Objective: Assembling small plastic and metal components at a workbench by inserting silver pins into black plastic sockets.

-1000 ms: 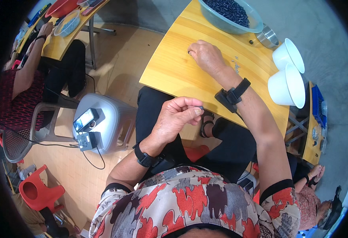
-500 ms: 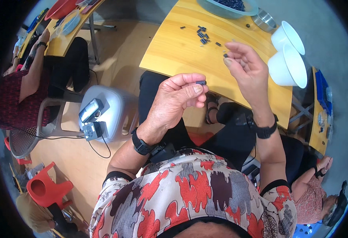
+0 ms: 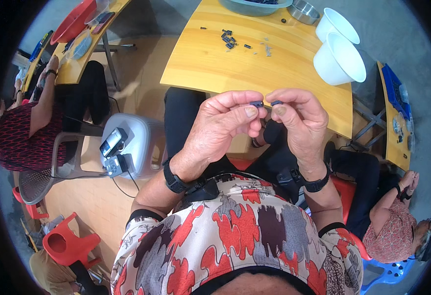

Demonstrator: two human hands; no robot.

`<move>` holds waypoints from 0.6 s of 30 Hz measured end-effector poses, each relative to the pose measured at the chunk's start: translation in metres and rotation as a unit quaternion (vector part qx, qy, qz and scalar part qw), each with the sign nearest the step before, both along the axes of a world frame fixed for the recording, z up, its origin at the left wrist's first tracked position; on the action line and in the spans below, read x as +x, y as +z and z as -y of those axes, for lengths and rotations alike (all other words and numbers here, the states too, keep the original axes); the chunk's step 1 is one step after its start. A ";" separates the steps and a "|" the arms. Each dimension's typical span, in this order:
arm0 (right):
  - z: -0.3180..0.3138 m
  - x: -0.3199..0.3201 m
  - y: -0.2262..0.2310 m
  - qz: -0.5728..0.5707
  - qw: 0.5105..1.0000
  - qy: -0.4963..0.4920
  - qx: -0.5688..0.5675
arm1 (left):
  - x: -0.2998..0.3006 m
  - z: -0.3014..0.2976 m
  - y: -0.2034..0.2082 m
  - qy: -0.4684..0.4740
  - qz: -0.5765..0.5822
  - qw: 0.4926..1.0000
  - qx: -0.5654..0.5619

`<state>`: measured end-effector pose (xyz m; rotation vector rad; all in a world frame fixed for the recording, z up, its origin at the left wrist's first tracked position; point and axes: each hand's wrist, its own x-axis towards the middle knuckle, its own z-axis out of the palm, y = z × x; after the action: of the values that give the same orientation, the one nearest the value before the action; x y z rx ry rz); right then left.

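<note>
The small pieces in the grip look blue-black, though their size leaves the exact shade uncertain. Beyond the grip, the table is honey-yellow with streaked wood grain, and the tubs to the grip's right are white. Below the grip, the shirt carries red, grey and dark plum patches on cream (its sleeve edges are black).

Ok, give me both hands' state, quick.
Left hand: closed, pinching a small dark piece.
Right hand: closed, pinching another small dark piece.
</note>
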<state>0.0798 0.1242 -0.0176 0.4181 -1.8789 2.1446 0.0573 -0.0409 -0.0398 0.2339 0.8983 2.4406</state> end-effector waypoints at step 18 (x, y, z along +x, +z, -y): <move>-0.076 -0.150 -0.089 0.094 0.882 -0.152 0.437 | -0.012 0.015 -0.028 0.030 0.024 0.998 -0.055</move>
<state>-0.0703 0.2006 -0.1067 0.0468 -2.7331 1.0681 0.0452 -0.0556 -0.0680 0.1107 1.0276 2.4314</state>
